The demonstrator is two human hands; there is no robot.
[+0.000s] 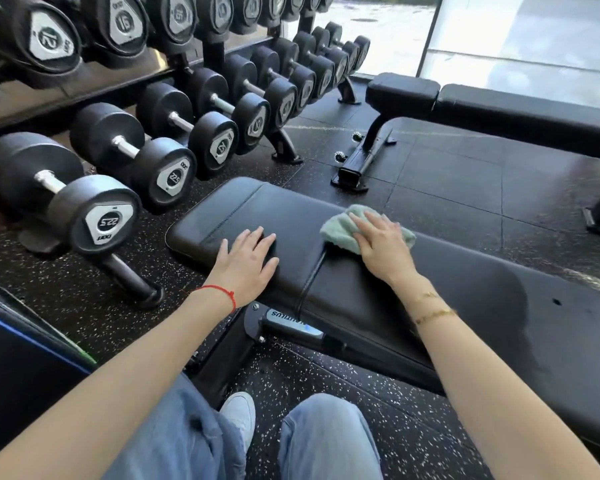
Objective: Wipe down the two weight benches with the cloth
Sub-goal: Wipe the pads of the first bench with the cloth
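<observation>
The near black weight bench [465, 306] runs from centre to lower right, its seat pad at the left end. My right hand [383, 249] presses a pale green cloth [340, 226] flat on the bench, close to the gap between seat pad and long pad. My left hand [248, 265] rests flat on the seat pad, fingers spread, holding nothing. A damp sheen shows on the long pad to the right. The second black bench [520, 114] stands farther back at upper right.
A two-tier dumbbell rack [284, 147] with several black dumbbells [94, 199] lines the left side, close to the near bench's seat end. Speckled black rubber floor [447, 181] lies between the benches. My knees and a white shoe [239, 414] are below. A window wall is at the top right.
</observation>
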